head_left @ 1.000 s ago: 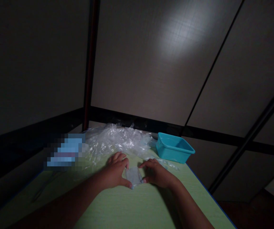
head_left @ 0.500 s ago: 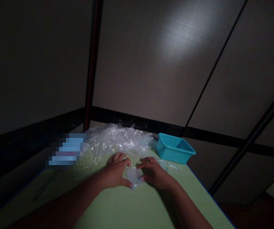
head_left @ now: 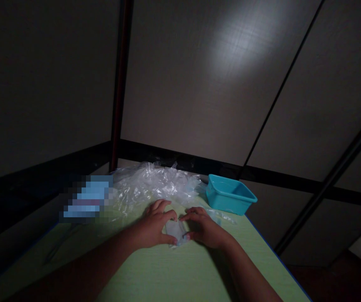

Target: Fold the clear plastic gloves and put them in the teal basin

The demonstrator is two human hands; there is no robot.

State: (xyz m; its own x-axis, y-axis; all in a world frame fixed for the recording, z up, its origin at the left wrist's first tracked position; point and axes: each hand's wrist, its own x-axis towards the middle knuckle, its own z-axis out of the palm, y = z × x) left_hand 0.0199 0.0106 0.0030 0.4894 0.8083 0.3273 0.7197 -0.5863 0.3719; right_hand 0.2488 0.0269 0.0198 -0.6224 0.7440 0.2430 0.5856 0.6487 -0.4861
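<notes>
- A small, pale, see-through sheet (head_left: 174, 230) is framed between two bare hands at the middle of a green counter (head_left: 155, 272).
- The left hand (head_left: 158, 226) is curved along one side of the sheet, the right hand (head_left: 203, 228) along the other; both thumbs are set near its close edge.
- Each grip is spread, thumb parted from forefinger; whether any of the sheet is pinched beneath the fingertips cannot be told.
- The step in hand is judged to be a flattening or squaring of the sheet; by that reading, light, even pressure at the edges is called for, so that the thin material is not creased or slid.
- A turquoise tub (head_left: 230, 195) is stood upright at the right; its upper inner walls are seen, but its floor is hidden, so its contents cannot be confirmed.
- A crumpled heap of clear plastic (head_left: 161, 184) is spread beyond the hands, with a smaller clear strip (head_left: 227, 217) laid just before the tub.
</notes>
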